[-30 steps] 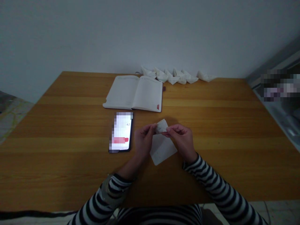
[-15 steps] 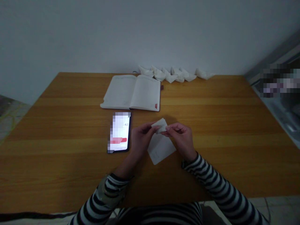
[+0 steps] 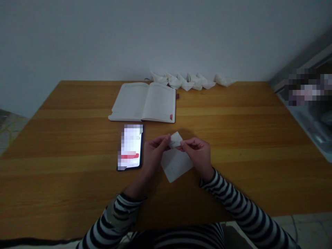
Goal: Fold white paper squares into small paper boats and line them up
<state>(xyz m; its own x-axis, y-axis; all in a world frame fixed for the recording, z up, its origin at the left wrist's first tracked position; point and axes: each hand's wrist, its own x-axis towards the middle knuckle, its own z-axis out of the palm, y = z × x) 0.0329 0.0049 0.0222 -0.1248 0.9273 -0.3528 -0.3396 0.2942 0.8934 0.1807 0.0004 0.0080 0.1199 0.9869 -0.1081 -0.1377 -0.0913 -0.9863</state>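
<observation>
A white sheet of paper [image 3: 176, 164] lies on the wooden table [image 3: 233, 138] in front of me, its far corner folded up. My left hand [image 3: 153, 154] pinches that folded corner from the left. My right hand [image 3: 196, 154] pinches it from the right, fingertips close together. Both hands sit over the sheet's upper part. A phone [image 3: 130, 147] with a lit screen lies just left of my left hand.
An open notebook [image 3: 144, 102] lies beyond the phone. Several folded white paper shapes [image 3: 186, 80] line the table's far edge by the wall. A grey surface [image 3: 311, 124] stands at the right.
The hands keep pinching the paper's far corner, which now looks folded lower. The whole view has shifted slightly left.
</observation>
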